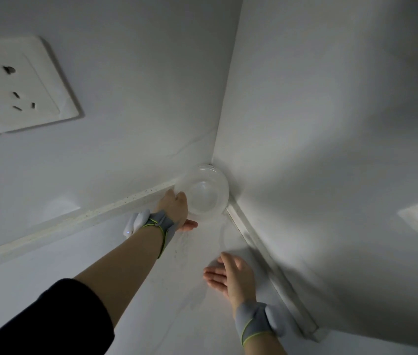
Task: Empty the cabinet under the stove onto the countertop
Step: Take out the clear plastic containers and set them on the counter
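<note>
A clear glass bowl (204, 190) sits in the far corner of the white countertop (151, 290), where two walls meet. My left hand (177, 210) reaches out to it and grips its near-left rim, fingers over the edge and thumb below. My right hand (231, 276) hovers low over the countertop nearer to me, fingers straight and relaxed, holding nothing. Both wrists wear grey bands. The cabinet under the stove is out of view.
A white wall socket (15, 85) sits on the left wall above the counter. A white backsplash strip (74, 221) runs along the left wall and another along the right wall (274, 272). The right wall stands close beside my right hand.
</note>
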